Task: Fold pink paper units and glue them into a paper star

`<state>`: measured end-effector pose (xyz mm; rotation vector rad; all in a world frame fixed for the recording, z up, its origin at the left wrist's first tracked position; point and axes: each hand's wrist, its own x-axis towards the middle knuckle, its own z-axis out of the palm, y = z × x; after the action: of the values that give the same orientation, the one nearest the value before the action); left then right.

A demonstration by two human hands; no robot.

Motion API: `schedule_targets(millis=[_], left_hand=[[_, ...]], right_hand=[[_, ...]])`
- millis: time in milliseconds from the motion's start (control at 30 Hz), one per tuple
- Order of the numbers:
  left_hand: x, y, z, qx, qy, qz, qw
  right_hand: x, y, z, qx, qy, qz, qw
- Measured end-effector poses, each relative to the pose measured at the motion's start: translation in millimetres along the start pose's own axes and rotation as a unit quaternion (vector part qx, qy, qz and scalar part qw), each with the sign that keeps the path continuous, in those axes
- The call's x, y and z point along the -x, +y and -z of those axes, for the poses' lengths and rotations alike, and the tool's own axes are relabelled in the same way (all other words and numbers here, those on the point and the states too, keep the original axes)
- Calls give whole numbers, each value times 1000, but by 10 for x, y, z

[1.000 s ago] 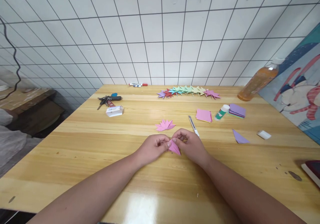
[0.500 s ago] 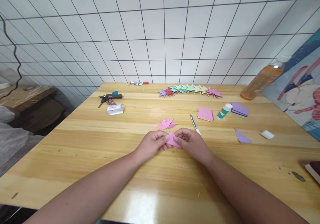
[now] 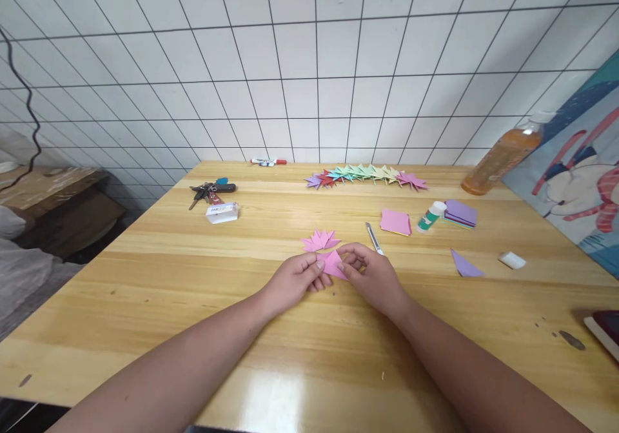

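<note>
A pink piece of folded paper [image 3: 332,264] is held between both my hands, just above the wooden table. My left hand [image 3: 298,275] pinches its left side between thumb and fingers. On the right side, my right hand [image 3: 370,273] grips the edge, thumb in front and fingers curled behind. Right behind the paper lies a pink pleated paper fan of pointed pieces [image 3: 320,240]. A utility knife [image 3: 374,238] rests beyond my right hand, its near end hidden by the hand. Farther right sits a stack of pink square paper [image 3: 395,221].
A curved row of coloured folded paper [image 3: 366,174] lies near the wall. To the right are a glue stick [image 3: 431,217], purple paper stack [image 3: 460,213], purple triangle [image 3: 465,264], eraser [image 3: 512,261] and bottle [image 3: 503,155]. Keys [image 3: 211,191], a small box [image 3: 222,212] and a marker [image 3: 268,162] lie left.
The pink paper has turned slightly in my hands, and its peak now points up more to the right. Both hands keep their hold, and the view has shifted a little.
</note>
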<state>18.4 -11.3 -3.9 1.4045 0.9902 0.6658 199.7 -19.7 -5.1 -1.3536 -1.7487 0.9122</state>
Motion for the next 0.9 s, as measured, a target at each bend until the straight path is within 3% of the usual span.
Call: schedule_targets(millis=[100, 233, 567, 767, 900], left_hand=[[-7, -9, 18, 10, 1, 8, 1000], [-16, -19, 40, 44, -11, 16, 999], [10, -13, 21, -15, -29, -6, 999], [29, -3, -7, -39, -15, -14, 999], [28, 29, -4, -26, 5, 6, 1000]], right_hand=[[10, -2, 19, 86, 6, 42, 995], [36, -16, 30, 168, -32, 83, 982], [56, -102, 39, 257, -62, 73, 962], [83, -132, 57, 255, -55, 62, 963], [64, -61, 47, 152, -40, 18, 987]])
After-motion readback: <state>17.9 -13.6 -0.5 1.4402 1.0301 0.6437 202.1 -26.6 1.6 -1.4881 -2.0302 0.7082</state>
